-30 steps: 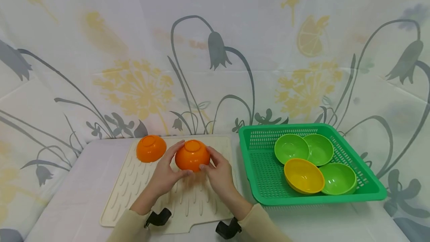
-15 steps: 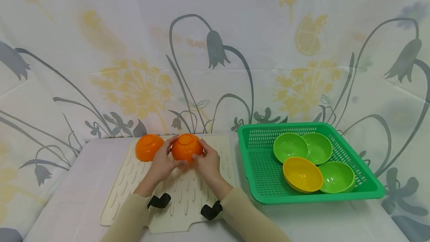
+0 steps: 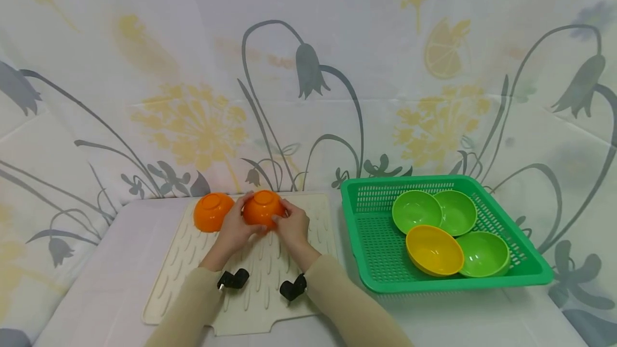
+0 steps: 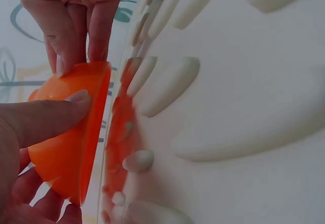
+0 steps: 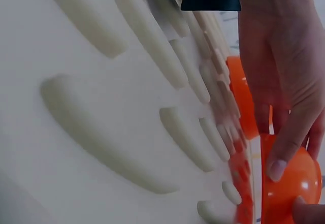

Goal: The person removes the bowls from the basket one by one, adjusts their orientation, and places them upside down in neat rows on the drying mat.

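Observation:
In the head view both hands hold an orange bowl [image 3: 264, 210] upside down, its foot ring upward. My left hand [image 3: 235, 232] grips its left side, thumb across the near wall. My right hand [image 3: 292, 226] pinches the opposite side, thumb also in front. The left wrist view shows the bowl's rim [image 4: 96, 137] close over the ribbed cream drying mat [image 4: 244, 82], which carries an orange reflection. Just left of the held bowl, a second orange bowl [image 3: 210, 213] rests upside down on the mat's far left corner.
To the right stands a green plastic basket [image 3: 458, 286] holding several bowls. Among them are a yellow bowl [image 3: 435, 250] and green bowls [image 3: 416, 213] lying tilted with their openings up. A patterned curtain [image 3: 308, 138] hangs behind the table.
Both hands have carried the orange bowl away from the person and slightly left, lower toward the mat's far edge and nearer the second orange bowl. The basket's bowls keep their places.

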`<state>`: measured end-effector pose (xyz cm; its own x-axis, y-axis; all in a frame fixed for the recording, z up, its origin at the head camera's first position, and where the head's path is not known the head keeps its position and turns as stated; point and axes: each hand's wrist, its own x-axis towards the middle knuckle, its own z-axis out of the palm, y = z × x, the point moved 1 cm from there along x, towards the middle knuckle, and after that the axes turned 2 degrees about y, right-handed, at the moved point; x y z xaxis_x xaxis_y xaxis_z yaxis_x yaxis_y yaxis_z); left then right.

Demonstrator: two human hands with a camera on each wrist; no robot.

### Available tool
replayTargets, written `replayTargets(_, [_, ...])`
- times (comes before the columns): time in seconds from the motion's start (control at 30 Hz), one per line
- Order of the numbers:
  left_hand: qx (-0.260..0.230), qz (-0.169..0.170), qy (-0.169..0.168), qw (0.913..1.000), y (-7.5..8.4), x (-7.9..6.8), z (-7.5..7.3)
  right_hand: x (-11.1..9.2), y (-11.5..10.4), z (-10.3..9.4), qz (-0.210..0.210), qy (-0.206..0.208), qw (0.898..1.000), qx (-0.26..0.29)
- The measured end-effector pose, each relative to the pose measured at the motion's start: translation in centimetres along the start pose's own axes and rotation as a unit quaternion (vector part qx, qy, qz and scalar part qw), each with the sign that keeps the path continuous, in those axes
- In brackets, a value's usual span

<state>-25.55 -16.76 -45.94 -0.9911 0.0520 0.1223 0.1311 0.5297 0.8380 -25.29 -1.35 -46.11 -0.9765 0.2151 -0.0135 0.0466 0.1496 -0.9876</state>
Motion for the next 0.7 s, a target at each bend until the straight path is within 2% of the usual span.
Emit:
replayTargets(0.23, [0.014,-0.008,-0.003,0.9999,-0.5,0.5,-0.4,0.3,0.0,0.6,-0.004,-0.014,1.000,-0.007])
replayTargets(0.53, [0.001,-0.010,-0.001,1.0000,-1.3,0.9,-0.3,0.6,0.4,0.5,-0.006,-0.078,0.997,0.011])
replayTargets(0.7, [-0.008,-0.023,0.003,0.9997,-1.5,1.0,-0.2,0.5,0.7,0.5,0.006,-0.087,0.996,0.009])
